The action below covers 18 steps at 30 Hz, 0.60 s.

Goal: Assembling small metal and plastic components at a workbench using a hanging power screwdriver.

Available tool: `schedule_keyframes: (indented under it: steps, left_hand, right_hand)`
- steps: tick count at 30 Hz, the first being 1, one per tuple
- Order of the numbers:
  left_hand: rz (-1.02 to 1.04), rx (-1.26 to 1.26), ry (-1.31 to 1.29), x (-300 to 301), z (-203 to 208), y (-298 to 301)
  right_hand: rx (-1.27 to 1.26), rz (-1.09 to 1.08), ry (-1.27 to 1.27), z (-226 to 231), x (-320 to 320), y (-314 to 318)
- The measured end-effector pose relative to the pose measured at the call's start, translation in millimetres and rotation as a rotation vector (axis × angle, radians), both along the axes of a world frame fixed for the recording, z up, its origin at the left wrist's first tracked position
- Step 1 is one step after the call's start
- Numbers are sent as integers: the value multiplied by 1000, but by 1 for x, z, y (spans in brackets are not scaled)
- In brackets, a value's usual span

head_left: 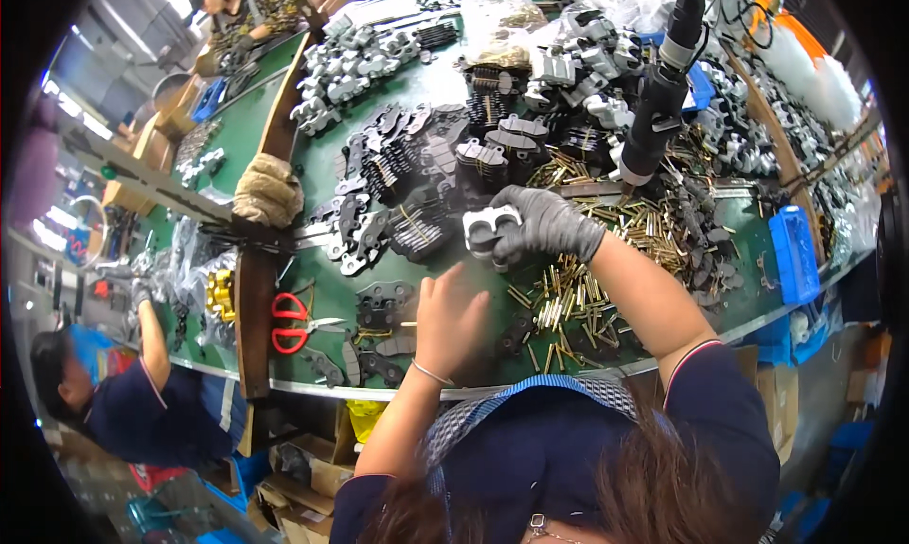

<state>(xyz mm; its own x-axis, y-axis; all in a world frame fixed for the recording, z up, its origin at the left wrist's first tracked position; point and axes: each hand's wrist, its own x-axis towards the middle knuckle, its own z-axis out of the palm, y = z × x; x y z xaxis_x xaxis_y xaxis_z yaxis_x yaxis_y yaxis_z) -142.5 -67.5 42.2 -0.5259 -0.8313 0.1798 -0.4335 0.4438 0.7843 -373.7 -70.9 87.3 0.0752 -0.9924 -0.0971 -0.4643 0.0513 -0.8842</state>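
Observation:
My right hand [547, 224], in a grey glove, grips a silver brake caliper [481, 224] with two round bores, held above the table. Just to its lower left, my bare left hand [453, 321] is smeared by motion, so its fingers and anything in them are unclear. A thin brass-coloured pin [408, 324] shows at that hand's left edge; whether it is held, I cannot tell. Black brake pads [383, 303] lie beside the left hand. Under and right of the gloved hand spreads a heap of brass-coloured pins [589, 303].
Red-handled scissors [291, 323] lie near a wooden divider [254, 326]. A black power screwdriver [653, 118] hangs above the pins. Silver calipers [355, 66] and stacked pads [488, 156] fill the far side. A blue bin [793, 255] stands right. Co-workers [156, 402] sit left and far left.

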Motion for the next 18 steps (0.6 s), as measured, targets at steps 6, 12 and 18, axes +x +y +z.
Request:
schedule_keyframes:
  steps: [6,12,18]
  left_hand:
    - [-140,318,487,-9,-11,-20]
    - [-468,1065,936,-32,17,-17]
    - [-542,1061,1007,-45,-2,-11]
  right_hand:
    - [217,-215,-1576,20,60,38]
    - [308,-179,-1690,9,85,71]
    - [269,-306,-1379,11,80,87]
